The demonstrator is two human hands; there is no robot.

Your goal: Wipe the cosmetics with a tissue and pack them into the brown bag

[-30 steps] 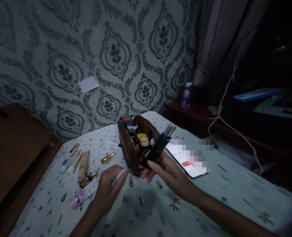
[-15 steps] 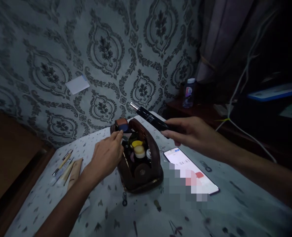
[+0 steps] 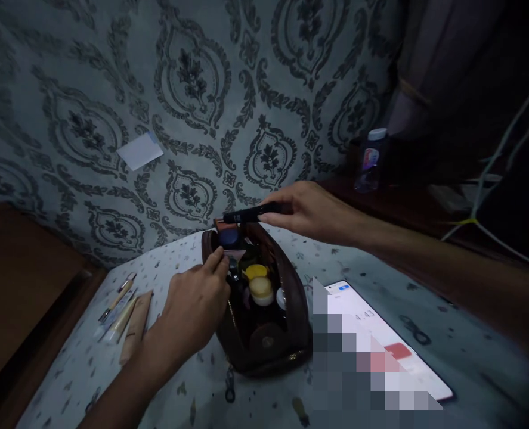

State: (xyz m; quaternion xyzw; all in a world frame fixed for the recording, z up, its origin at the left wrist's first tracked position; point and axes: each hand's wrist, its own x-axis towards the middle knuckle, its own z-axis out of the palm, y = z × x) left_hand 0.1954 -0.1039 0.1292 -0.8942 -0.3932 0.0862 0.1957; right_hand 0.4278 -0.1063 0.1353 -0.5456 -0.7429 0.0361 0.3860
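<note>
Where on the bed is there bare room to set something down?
Bare sheet lies right of the phone and behind it. Crowded: the pouch under both hands, and the tubes left of it by the bed's edge.

Pouch (image 3: 264,333) centred on the bed (image 3: 425,280), jars (image 3: 260,289) inside; tubes (image 3: 125,313) to its left, phone (image 3: 380,333) to its right, bottle (image 3: 370,159) behind on a shelf.

A phone (image 3: 393,351) lies near the right edge of the bed (image 3: 255,405), some tubes (image 3: 127,316) lie by its left edge, a bottle (image 3: 370,161) stands on the dark shelf (image 3: 407,205), and a white paper (image 3: 139,150) sticks on the wall (image 3: 89,71).
</note>
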